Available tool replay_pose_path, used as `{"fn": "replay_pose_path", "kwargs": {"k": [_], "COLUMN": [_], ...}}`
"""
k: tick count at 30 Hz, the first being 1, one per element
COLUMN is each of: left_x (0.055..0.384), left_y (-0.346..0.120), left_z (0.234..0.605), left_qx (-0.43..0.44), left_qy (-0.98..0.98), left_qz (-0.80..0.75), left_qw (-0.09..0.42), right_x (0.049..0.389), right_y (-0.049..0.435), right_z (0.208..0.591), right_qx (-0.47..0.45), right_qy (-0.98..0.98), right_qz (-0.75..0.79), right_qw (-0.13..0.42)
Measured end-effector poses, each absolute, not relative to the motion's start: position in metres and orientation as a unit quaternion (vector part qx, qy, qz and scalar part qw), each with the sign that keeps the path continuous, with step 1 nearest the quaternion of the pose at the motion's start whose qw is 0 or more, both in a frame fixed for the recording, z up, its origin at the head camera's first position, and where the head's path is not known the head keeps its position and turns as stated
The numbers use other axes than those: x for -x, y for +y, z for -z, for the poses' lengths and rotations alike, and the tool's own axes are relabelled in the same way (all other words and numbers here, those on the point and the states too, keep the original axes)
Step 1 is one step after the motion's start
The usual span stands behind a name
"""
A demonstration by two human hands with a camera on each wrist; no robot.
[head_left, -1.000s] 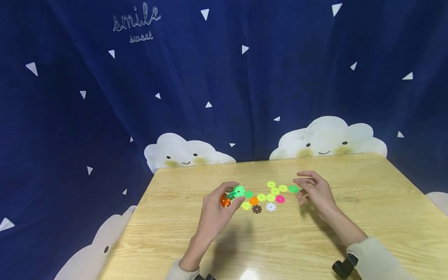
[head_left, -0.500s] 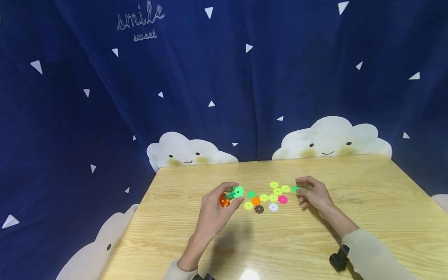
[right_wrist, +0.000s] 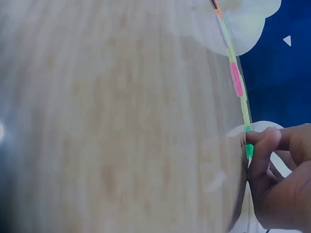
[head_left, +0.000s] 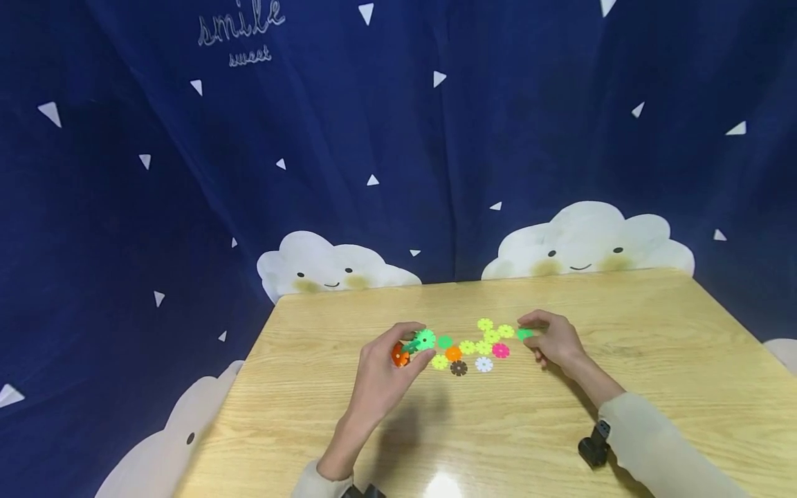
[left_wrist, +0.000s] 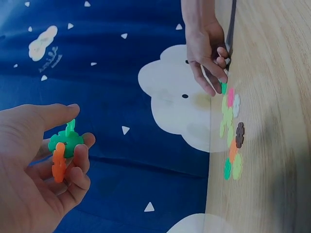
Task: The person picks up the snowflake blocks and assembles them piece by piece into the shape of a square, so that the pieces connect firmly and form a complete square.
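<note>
My left hand [head_left: 381,370] holds a small cluster of interlocking flower-shaped plastic discs above the table. A bright green disc [head_left: 426,339], a darker green disc [left_wrist: 66,144] and an orange disc [left_wrist: 59,162] are joined in it at angles. At the right end of the loose discs, my right hand [head_left: 558,344] pinches a green disc [head_left: 524,333] between thumb and fingers, low at the tabletop. Part of that disc is hidden by the fingertips. A pink disc [head_left: 501,351] and a yellow disc [head_left: 506,331] lie just left of it.
Several more loose discs lie flat on the wooden table [head_left: 498,429]: yellow ones, a white disc [head_left: 483,364], a brown disc [head_left: 459,368], an orange disc [head_left: 453,353] and a green disc [head_left: 445,342]. A blue curtain [head_left: 349,138] with clouds hangs behind the table.
My right hand has moved slightly left and closed its fingers onto the green disc at the right end. The left hand keeps its hold on the joined discs, nearly still.
</note>
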State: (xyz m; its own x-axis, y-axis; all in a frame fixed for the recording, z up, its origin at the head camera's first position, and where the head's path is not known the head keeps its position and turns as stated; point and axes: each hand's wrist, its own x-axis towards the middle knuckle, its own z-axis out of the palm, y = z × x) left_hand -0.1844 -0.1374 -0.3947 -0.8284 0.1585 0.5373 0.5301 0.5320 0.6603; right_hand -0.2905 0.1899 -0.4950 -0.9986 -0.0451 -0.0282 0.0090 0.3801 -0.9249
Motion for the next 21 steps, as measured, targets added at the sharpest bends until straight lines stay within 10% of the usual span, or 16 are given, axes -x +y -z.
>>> {"fn": "replay_pose_path", "kwargs": {"k": [21], "left_x": [0.184], "left_y": [-0.128], "left_z": [0.394], "left_qx": [0.21], "left_qy": [-0.846], "left_qz": [0.441], "left_qw": [0.213], "right_x": [0.28], "right_y": [0.205], "right_z": [0.481], "right_qx": [0.004], "right_qy": [0.817], "right_qz": [0.562], "right_qw": [0.125]}}
